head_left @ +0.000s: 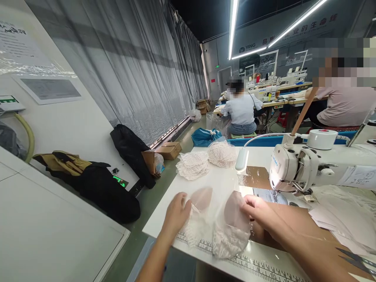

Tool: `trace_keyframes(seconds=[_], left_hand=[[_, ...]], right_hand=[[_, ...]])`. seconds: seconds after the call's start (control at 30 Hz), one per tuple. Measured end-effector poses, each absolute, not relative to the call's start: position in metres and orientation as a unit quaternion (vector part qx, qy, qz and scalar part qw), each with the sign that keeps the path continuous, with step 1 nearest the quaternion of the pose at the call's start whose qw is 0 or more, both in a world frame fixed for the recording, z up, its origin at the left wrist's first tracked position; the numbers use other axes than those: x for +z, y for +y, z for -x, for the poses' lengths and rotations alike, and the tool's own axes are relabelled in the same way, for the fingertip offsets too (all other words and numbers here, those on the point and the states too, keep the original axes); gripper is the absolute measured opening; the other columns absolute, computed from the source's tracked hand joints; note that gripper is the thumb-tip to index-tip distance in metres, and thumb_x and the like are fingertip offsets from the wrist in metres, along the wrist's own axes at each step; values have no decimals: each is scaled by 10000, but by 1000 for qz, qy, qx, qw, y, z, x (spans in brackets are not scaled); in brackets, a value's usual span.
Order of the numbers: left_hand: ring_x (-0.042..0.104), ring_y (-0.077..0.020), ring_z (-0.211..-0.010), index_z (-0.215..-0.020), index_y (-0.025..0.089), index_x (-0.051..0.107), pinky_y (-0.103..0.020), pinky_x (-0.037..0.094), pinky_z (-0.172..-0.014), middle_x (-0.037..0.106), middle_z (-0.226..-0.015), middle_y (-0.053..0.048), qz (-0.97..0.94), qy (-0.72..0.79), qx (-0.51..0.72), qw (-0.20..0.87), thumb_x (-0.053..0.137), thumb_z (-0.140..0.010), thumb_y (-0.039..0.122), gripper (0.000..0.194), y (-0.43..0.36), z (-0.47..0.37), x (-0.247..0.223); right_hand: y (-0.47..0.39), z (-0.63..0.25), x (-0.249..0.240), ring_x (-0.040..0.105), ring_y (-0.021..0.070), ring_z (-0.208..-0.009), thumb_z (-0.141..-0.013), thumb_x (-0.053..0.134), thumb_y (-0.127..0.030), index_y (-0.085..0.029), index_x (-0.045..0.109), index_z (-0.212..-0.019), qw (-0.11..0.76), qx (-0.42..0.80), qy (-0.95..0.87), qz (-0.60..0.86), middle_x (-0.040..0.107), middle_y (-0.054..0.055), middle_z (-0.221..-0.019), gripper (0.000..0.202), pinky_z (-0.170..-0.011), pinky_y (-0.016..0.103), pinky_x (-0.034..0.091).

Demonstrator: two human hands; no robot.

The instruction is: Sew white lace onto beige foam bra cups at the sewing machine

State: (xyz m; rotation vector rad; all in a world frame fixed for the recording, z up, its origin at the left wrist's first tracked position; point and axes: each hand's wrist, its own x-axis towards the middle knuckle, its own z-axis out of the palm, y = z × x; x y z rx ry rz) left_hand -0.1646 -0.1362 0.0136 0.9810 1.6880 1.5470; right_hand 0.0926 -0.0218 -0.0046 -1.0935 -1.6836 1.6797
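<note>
Two sheer pale fabric cup pieces with lace lie side by side on the white sewing table (163, 219). My left hand (177, 213) is at the outer edge of the left lace cup piece (201, 199), thumb and fingers a little apart; that piece looks blurred. Between thumb and fingers, my right hand (256, 207) pinches the upper right edge of the right lace cup piece (233, 213). The lace ends of both pieces reach down over a printed ruler strip (249, 264) along the front edge. Just beyond my right hand stands a lit sewing machine (283, 168).
Two stacks of white lace pieces, a left stack (194, 164) and a right stack (222, 153), sit at the table's back. Pale fabric sheets (346, 219) and dark scissors (357, 260) lie at the right. Cardboard boxes (169, 150) stand on the floor. Two people sit at machines further off.
</note>
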Motion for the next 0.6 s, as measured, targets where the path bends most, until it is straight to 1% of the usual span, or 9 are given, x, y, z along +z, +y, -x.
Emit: trace_keyframes(seconds=[0.07,0.13,0.2,0.23,0.3,0.37,0.43,0.5,0.6], left_hand=[[373,-325,-1322,-1121,189,606,-470,354,-1070,540,-1310,-122,-434,691,545,191,654,-742,433,453,-145,153,16],[336,-328,-1368,-1317,186,494,-507,255,-1138,441,-1434,-144,-541,696,458,116,600,-813,487,597,-154,126,13],[404,-353,-1325,-1432,176,359,-504,324,-1100,432,-1443,-164,-628,627,420,191,590,-806,570,775,-159,92,9],[489,-344,-1249,-1457,165,314,-471,405,-1037,485,-1393,-171,-648,586,411,261,554,-827,593,798,-160,75,8],[621,-309,-1002,-1378,151,433,-393,515,-822,629,-1168,-159,-643,523,419,370,440,-875,642,703,-156,48,9],[627,-256,-809,-1180,146,593,-328,503,-667,670,-938,-123,-621,493,436,426,361,-908,651,619,-149,31,14],[592,-215,-723,-949,152,656,-292,478,-621,648,-799,-87,-607,502,444,427,360,-926,627,560,-142,20,17],[570,-192,-682,-798,171,644,-272,479,-619,623,-719,-57,-607,539,433,391,403,-922,603,510,-136,15,17],[591,-212,-663,-775,216,659,-276,512,-622,636,-675,-33,-626,594,391,320,493,-843,646,466,-114,23,8]], right_hand=[[-36,-102,1,413,95,-562,-765,646,-355,-196,482,-622,284,638,-604,384,442,-56,-607,269,-502,221,336],[-54,-107,5,438,114,-570,-783,605,-454,-200,525,-695,295,661,-588,360,463,-46,-626,280,-514,238,360],[-73,-110,7,497,141,-626,-763,616,-506,-193,594,-785,303,693,-569,322,513,-28,-654,314,-575,255,406],[-81,-112,7,524,152,-658,-751,634,-505,-190,626,-838,305,721,-548,293,541,-20,-668,327,-612,261,422],[-92,-117,5,560,160,-683,-742,665,-476,-191,663,-930,311,794,-471,223,600,-4,-701,341,-667,267,438],[-96,-123,1,591,165,-693,-738,689,-458,-194,674,-978,324,842,-393,176,653,16,-756,357,-697,275,451],[-96,-131,-2,623,183,-734,-723,713,-478,-190,668,-1018,343,852,-363,158,683,38,-821,415,-723,293,465],[-94,-139,-3,646,209,-801,-701,741,-508,-170,649,-1066,353,847,-376,132,691,55,-869,506,-747,312,474],[-90,-153,-2,647,225,-878,-687,782,-500,-135,640,-1070,360,807,-457,101,690,42,-883,548,-788,310,472]])
